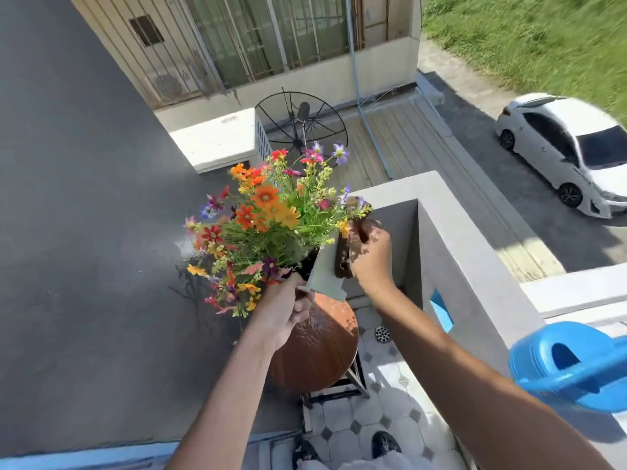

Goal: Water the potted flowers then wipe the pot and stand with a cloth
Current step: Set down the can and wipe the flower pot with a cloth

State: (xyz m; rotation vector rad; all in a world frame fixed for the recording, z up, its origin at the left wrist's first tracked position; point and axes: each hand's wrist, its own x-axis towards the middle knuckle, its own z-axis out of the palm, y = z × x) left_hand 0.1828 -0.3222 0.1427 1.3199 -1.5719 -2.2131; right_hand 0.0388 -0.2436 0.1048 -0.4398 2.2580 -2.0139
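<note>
Tilting the grey flower pot (pixel 324 269) at frame centre, the left hand (pixel 288 308) grips its lower edge, likely exposing the side where the right hand (pixel 371 254) presses a clutched brown cloth (pixel 344 252), above the round wet stand (pixel 315 347).

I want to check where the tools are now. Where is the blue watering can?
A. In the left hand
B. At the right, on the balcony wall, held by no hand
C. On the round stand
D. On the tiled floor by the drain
B: the blue watering can sits at the right by the balcony wall, while the left hand grips the pot and the right hand holds a brown cloth.
</note>
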